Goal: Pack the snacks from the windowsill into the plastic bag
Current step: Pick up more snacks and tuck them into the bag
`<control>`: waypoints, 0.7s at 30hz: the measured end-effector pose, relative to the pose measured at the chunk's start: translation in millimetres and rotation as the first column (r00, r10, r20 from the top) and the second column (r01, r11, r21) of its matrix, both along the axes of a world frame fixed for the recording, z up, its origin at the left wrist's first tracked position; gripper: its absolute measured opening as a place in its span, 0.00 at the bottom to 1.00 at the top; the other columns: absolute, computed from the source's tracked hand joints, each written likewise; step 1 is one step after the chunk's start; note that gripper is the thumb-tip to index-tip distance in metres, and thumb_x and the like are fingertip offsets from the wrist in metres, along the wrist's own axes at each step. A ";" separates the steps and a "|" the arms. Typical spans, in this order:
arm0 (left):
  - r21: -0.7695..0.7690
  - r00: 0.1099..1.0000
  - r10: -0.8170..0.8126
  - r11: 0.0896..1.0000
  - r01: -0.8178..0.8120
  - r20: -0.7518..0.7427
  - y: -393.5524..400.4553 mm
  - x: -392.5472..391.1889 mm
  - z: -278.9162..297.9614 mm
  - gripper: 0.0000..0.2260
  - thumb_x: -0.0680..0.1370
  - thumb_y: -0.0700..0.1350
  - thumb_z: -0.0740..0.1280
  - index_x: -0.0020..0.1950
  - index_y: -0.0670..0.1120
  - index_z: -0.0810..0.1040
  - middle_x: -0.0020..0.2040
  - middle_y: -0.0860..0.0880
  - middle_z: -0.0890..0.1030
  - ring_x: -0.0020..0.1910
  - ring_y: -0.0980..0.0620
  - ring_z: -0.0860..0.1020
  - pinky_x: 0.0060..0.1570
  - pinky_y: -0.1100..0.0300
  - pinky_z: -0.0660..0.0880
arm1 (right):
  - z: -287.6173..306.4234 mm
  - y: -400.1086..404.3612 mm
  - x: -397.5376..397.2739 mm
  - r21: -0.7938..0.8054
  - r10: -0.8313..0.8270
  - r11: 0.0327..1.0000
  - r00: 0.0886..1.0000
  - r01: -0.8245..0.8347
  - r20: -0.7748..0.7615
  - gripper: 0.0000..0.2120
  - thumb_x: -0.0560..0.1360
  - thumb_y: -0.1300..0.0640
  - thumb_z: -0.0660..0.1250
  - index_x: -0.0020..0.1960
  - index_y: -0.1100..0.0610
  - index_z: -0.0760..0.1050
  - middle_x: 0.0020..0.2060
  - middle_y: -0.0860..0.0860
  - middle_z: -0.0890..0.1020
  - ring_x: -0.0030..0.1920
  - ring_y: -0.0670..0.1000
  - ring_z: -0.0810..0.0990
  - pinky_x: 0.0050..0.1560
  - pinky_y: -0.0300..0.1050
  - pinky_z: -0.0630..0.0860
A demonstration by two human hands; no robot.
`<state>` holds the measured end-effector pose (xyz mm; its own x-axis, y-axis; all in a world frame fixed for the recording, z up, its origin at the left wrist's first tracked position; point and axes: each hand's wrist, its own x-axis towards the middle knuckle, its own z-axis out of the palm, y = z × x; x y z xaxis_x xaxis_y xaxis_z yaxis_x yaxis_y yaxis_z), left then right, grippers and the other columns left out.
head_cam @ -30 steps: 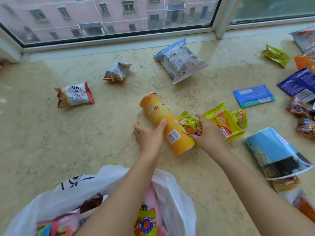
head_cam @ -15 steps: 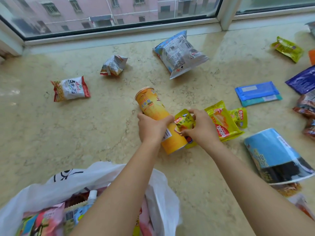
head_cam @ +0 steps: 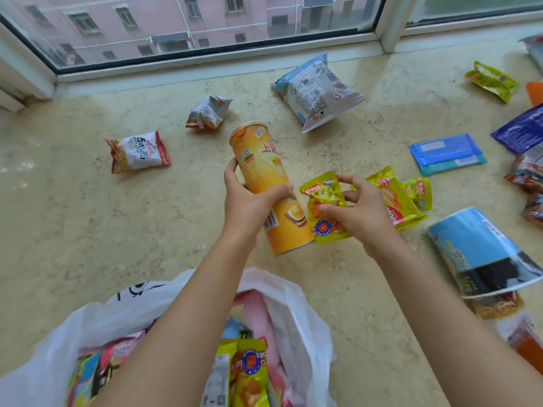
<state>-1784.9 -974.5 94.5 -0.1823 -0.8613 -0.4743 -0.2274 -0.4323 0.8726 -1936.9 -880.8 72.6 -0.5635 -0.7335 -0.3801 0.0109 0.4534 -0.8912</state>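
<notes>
Lifted now: orange chip can (head_cam: 266, 183) and yellow pouch (head_cam: 324, 207), both off the windowsill (head_cam: 88, 224) since a second ago.
I see left hand (head_cam: 249, 205) wrapped round the can, right hand (head_cam: 357, 211) pinching the pouch; plastic bag (head_cam: 296, 315) partly filled, roughly a dozen snacks left, e.g. noodle packet (head_cam: 138, 151).

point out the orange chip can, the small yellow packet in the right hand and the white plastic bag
orange chip can (head_cam: 258, 160): head view, upper side wall
small yellow packet (head_cam: 323, 192): head view, printed front
white plastic bag (head_cam: 296, 312): head view, right wall
</notes>
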 end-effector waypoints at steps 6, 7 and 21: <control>-0.038 0.999 -0.051 0.998 0.050 -0.017 9.3 54.7 27.2 0.47 0.62 0.42 0.81 0.73 0.61 0.59 0.59 0.46 0.78 0.49 0.51 0.83 0.47 0.50 0.81 | 41.0 4.0 39.9 -0.113 -0.051 0.992 0.993 0.063 0.105 0.28 0.65 0.67 0.77 0.60 0.50 0.74 0.45 0.55 0.85 0.43 0.51 0.85 0.40 0.48 0.82; -0.040 0.998 -0.056 0.998 0.055 -0.013 13.8 65.3 31.0 0.47 0.62 0.43 0.81 0.73 0.62 0.59 0.59 0.47 0.77 0.50 0.51 0.82 0.48 0.48 0.81 | 46.9 6.6 47.7 -0.130 -0.055 0.989 0.993 0.069 0.109 0.28 0.65 0.67 0.77 0.60 0.50 0.74 0.45 0.56 0.85 0.43 0.52 0.85 0.40 0.49 0.82; 0.032 0.997 0.009 0.999 -0.007 -0.083 103.8 186.7 73.5 0.47 0.56 0.46 0.79 0.71 0.64 0.62 0.57 0.48 0.81 0.45 0.51 0.84 0.45 0.48 0.82 | 95.8 76.9 159.6 -0.187 -0.013 0.981 0.987 0.043 0.159 0.29 0.64 0.69 0.76 0.61 0.52 0.74 0.45 0.56 0.85 0.41 0.53 0.85 0.36 0.48 0.81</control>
